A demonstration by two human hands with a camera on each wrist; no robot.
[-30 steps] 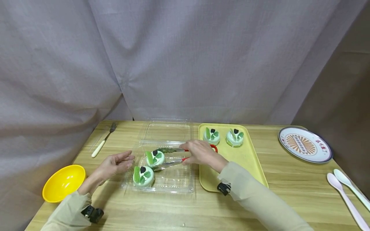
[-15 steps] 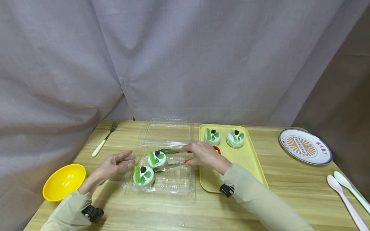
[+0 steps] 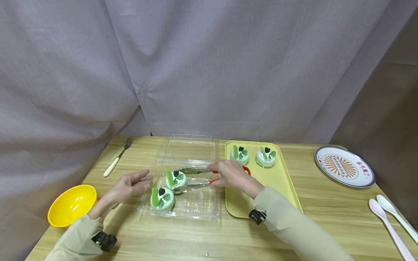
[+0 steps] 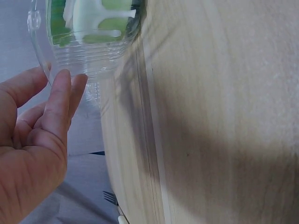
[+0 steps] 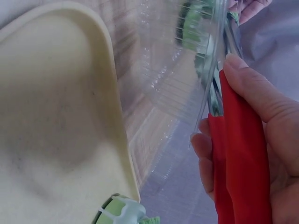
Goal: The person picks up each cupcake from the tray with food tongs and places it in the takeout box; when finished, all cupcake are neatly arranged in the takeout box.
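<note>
Grey curtain (image 3: 228, 72) fills the back, same as half a second ago, and the wooden table (image 3: 183, 239) runs up to it. Yellow tray (image 3: 264, 195) to the right, clear container (image 3: 199, 206) just left of it, lid (image 3: 189, 148) open on the far side. Wood shows between tray and plate (image 3: 346, 166), more along the near edge. Hands apart: left hand (image 3: 128, 185) at the container's left edge, fingers loosely extended, contact impossible to tell; right hand (image 3: 230, 174) gripping red-handled tongs (image 3: 193, 187), slid a touch rightward. Their arms straddle the farther cake (image 3: 175, 180), now slightly farther left, in the container beside the nearer cake (image 3: 162, 200); can't tell if they pinch it.
</note>
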